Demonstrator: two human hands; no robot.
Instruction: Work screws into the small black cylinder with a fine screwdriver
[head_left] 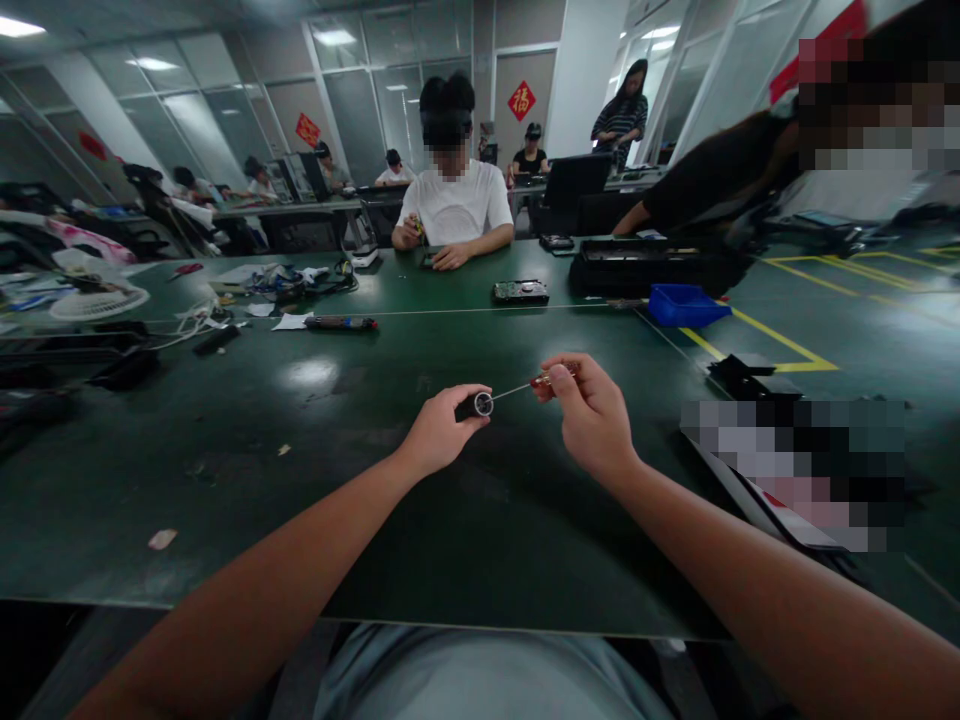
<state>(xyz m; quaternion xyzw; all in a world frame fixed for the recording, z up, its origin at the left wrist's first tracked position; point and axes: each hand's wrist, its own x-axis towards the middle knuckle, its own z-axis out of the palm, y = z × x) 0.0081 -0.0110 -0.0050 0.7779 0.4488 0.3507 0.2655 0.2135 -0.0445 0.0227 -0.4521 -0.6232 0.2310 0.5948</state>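
Cylinder (pixel 477 404) in left hand (pixel 438 430), screwdriver (pixel 535 382) at rim; blue tray (pixel 686 306), inside unclear.

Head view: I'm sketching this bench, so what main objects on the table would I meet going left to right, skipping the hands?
White slatted disc → black strip → pen-like tool with a red tip → dark cylinder → thin-shafted screwdriver → blue tray.
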